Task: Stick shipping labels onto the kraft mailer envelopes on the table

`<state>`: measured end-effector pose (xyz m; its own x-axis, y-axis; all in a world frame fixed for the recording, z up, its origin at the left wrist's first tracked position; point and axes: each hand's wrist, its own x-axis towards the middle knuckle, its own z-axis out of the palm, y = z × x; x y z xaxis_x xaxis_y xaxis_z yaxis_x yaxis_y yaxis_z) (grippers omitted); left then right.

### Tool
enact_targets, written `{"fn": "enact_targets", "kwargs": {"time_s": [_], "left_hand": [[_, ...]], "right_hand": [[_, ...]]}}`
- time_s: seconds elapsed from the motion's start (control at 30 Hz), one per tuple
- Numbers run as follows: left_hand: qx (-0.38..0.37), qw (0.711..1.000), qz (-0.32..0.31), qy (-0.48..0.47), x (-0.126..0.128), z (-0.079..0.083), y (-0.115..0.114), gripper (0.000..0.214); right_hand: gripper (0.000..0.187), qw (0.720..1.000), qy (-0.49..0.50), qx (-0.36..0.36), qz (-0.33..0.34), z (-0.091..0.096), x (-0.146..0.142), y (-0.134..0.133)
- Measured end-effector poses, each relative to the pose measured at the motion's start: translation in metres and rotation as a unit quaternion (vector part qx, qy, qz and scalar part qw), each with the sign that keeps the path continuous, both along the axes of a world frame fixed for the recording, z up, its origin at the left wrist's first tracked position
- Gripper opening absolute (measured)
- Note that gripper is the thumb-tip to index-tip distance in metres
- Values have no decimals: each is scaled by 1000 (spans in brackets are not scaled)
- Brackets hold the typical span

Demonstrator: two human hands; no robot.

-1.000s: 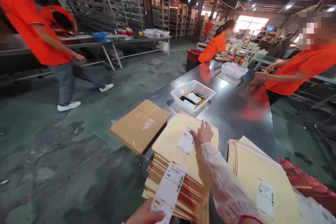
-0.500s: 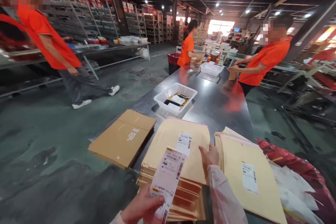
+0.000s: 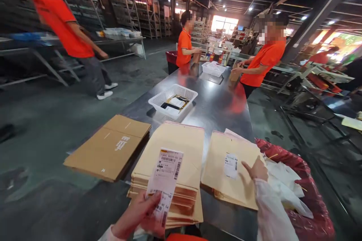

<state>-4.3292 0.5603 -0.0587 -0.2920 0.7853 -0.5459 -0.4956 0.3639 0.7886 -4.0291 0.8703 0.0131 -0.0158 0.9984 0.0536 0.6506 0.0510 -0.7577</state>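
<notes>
Head view: a long white printed shipping label point(image 3: 164, 180) stands upright in the person's left hand point(image 3: 138, 211), its lower end gripped between thumb and curled fingers. The barcode faces the wearer, apparently to keep the print readable. Just behind it lies a squared stack of pale manila envelopes point(image 3: 169, 150). The right hand point(image 3: 256, 169) is open and grasps nothing, its fingers spread at the edge of a second, looser stack of manila envelopes point(image 3: 223, 173); the top one bears a small white label point(image 3: 231, 165). A translucent plastic sleeve point(image 3: 270, 211) covers the right forearm.

Both stacks sit side by side at the near end of a long brushed-steel table point(image 3: 217, 116), probably so that each hand can reach one. To their left lie flat kraft cardboard mailers point(image 3: 107, 147). Farther along stands a white plastic lattice basket point(image 3: 172, 99) holding dark and white packets. Beyond the right stack, white plastic film point(image 3: 285, 184) spills over a red plastic sack point(image 3: 311, 192).

A co-worker in an orange polo shirt point(image 3: 263, 56) stands across the table, and another point(image 3: 184, 43) stands at its far end. Tall metal shelving point(image 3: 124, 11) lines the room above a worn green concrete floor point(image 3: 48, 98).
</notes>
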Motion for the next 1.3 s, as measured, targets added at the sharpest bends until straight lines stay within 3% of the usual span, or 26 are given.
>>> {"fn": "enact_targets", "kwargs": {"time_s": [0.07,0.13,0.17,0.2,0.27,0.37,0.43,0.53,0.6,0.73,0.8,0.87,0.97,1.03,1.17,1.23,1.3], "left_hand": [[3,1000,-3,16,8,7,8,63],[31,998,-43,36,14,14,16,64],[53,995,-73,50,15,18,20,62],[79,990,-97,66,15,22,23,59],[125,985,-80,92,11,28,27,52],[147,982,64,96,1,32,30,49],[139,980,100,101,-1,29,32,43],[140,981,96,92,6,20,36,40],[136,980,124,79,15,11,41,43],[78,969,212,96,26,-2,53,52],[64,969,226,79,24,-3,58,51],[84,977,192,37,16,-2,60,49],[143,986,50,-68,2,-11,53,55],[160,979,-26,-122,-3,-27,41,55],[128,983,-52,-124,3,-72,-1,63],[103,985,-62,-125,10,-85,-25,66],[93,984,-68,-138,15,-89,-46,67]], "right_hand": [[63,993,32,-54,99,-12,-48,-32],[66,961,80,-120,238,-25,-100,-78],[70,905,140,-181,360,-30,-123,-103],[60,868,182,-215,408,-33,-141,-126],[44,844,223,-242,424,-37,-166,-162],[43,841,190,-246,442,-31,-178,-180],[44,850,165,-222,447,-21,-181,-174],[26,884,113,-159,426,-4,-185,-158],[23,886,78,-137,435,2,-189,-153],[28,902,49,-119,413,-5,-191,-150],[28,905,45,-131,403,-15,-194,-143],[24,903,49,-125,407,-26,-203,-126],[16,933,6,-57,356,-44,-228,-86],[16,954,-42,-26,296,-55,-249,-57],[19,968,-98,-3,233,-74,-280,-22],[37,967,-140,37,211,-78,-280,-18],[76,966,-194,78,152,-80,-269,-15]]}}
